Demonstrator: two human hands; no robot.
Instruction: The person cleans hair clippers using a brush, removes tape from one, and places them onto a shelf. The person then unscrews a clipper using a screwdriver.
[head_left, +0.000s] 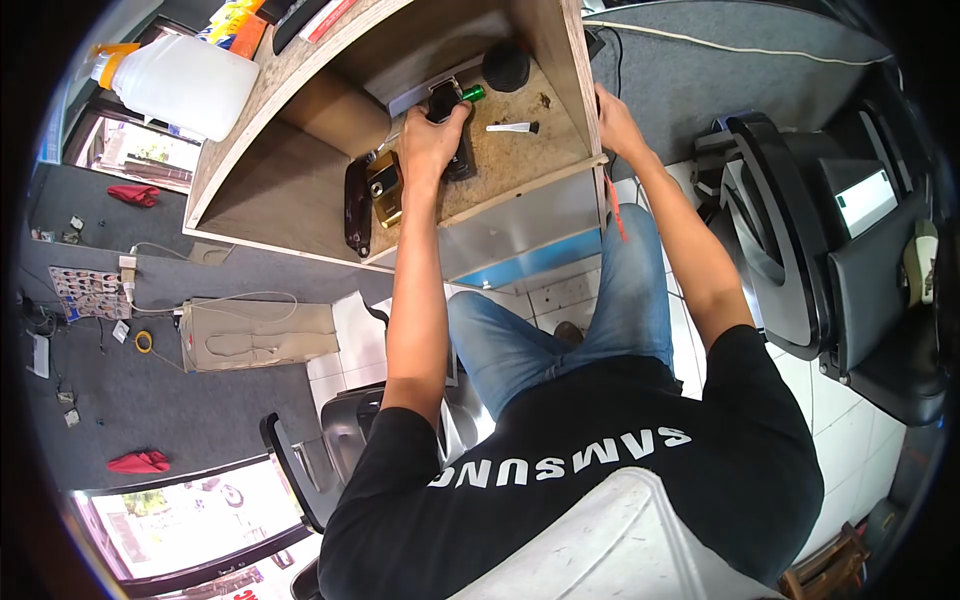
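My left hand point(432, 145) reaches into a wooden shelf compartment point(550, 125), fingers closed round a black hair clipper point(446, 97) with a metal blade end. A small green cylinder point(473, 93) lies by my fingertips. Beneath the hand is another black object point(460, 162), partly covered. Left of my wrist, a gold clipper point(387, 192) and a dark brown clipper point(357, 205) stand side by side. My right hand point(618, 125) is outside the right side panel point(580, 75), its fingers curled near a black cable point(618, 50); what they hold is hidden.
In the compartment are a round black brush point(506, 66) and a small white-handled brush point(512, 127). A white bottle point(185, 85) stands on the shelf top. Black salon chairs point(870, 270) are at the right. An orange-red strip point(615, 207) hangs below the right panel.
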